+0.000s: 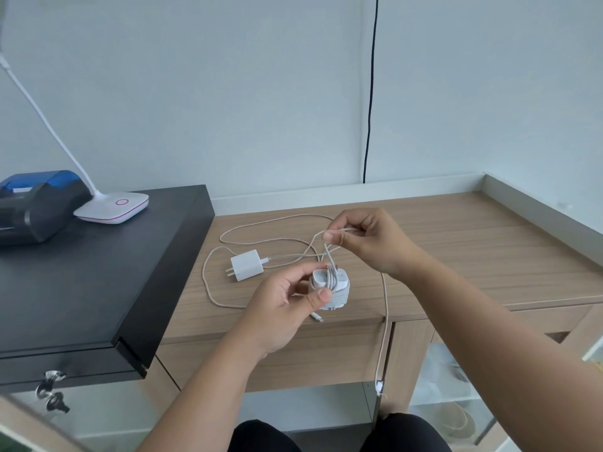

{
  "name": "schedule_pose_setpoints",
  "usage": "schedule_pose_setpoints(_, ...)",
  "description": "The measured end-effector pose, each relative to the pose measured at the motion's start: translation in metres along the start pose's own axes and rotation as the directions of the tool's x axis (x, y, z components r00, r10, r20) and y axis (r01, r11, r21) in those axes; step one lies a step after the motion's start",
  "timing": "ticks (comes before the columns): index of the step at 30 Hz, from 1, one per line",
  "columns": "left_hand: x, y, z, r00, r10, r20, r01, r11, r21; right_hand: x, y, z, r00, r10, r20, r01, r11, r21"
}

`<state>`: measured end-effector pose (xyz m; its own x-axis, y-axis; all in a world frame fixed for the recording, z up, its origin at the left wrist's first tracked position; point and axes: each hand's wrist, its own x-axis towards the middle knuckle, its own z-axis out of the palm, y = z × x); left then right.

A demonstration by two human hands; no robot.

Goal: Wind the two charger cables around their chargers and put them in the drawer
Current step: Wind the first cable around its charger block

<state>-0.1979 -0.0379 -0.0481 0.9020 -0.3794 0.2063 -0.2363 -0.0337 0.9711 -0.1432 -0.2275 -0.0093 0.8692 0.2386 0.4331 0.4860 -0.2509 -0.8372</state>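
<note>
Winding the first cable: the left hand (287, 298) gripped the cable-wrapped white cube charger (331, 288) above the wooden counter (456, 249); the right hand (362, 238) pinched its remaining white cable (329, 256). The second white charger (247, 265) lay unwound nearby. Next, probably tucking the end.

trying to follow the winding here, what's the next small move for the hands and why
Probably the right hand carries its pinched cable over the charger for another turn. The left hand holds that charger, already wrapped several times, and a short length runs up to the right grip. The second charger lies unwound.
</note>
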Motion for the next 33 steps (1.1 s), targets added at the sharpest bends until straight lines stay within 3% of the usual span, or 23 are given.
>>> schedule_pose_setpoints(4, -0.005, 0.000, -0.003, 1.000, 0.027, -0.010, -0.028, 0.999, -0.037, -0.002, 0.003, 0.003, 1.000, 0.015, -0.002, -0.015, 1.000, 0.003)
schedule_pose_setpoints(8, -0.004, -0.001, -0.004, 0.993, 0.058, -0.101, -0.081, 0.969, -0.235, -0.007, 0.010, 0.008, 0.999, 0.050, 0.008, -0.051, 0.995, 0.085)
schedule_pose_setpoints(11, -0.002, -0.006, -0.004, 0.991, 0.028, -0.128, -0.077, 0.916, -0.394, -0.017, 0.015, 0.018, 0.996, 0.078, 0.034, -0.082, 0.985, 0.154)
schedule_pose_setpoints(15, 0.002, -0.007, -0.003, 0.991, -0.007, -0.134, -0.074, 0.803, -0.591, -0.032, 0.022, 0.030, 0.968, 0.248, -0.034, -0.227, 0.927, 0.298)
schedule_pose_setpoints(18, 0.005, -0.003, -0.001, 0.988, -0.010, -0.153, -0.095, 0.741, -0.664, -0.043, 0.028, 0.041, 0.952, 0.287, -0.105, -0.237, 0.912, 0.335)
schedule_pose_setpoints(20, 0.006, 0.001, 0.001, 0.979, -0.045, -0.198, -0.107, 0.713, -0.693, -0.048, 0.030, 0.047, 0.959, 0.238, -0.155, -0.198, 0.952, 0.234)
schedule_pose_setpoints(23, 0.011, 0.004, 0.001, 0.945, -0.122, -0.303, -0.143, 0.679, -0.720, -0.056, 0.033, 0.050, 0.977, 0.093, -0.191, -0.119, 0.984, -0.130)
schedule_pose_setpoints(27, 0.018, 0.002, 0.004, 0.902, -0.144, -0.407, -0.180, 0.731, -0.658, -0.062, 0.023, 0.053, 0.988, -0.109, -0.105, 0.040, 0.857, -0.514)
schedule_pose_setpoints(30, 0.020, -0.004, 0.007, 0.879, -0.135, -0.456, -0.188, 0.783, -0.594, -0.062, 0.013, 0.053, 0.985, -0.171, -0.010, 0.132, 0.797, -0.589)
schedule_pose_setpoints(33, 0.018, -0.008, 0.006, 0.884, -0.014, -0.467, -0.159, 0.931, -0.329, -0.059, -0.001, 0.043, 0.978, -0.204, 0.050, 0.186, 0.729, -0.659)
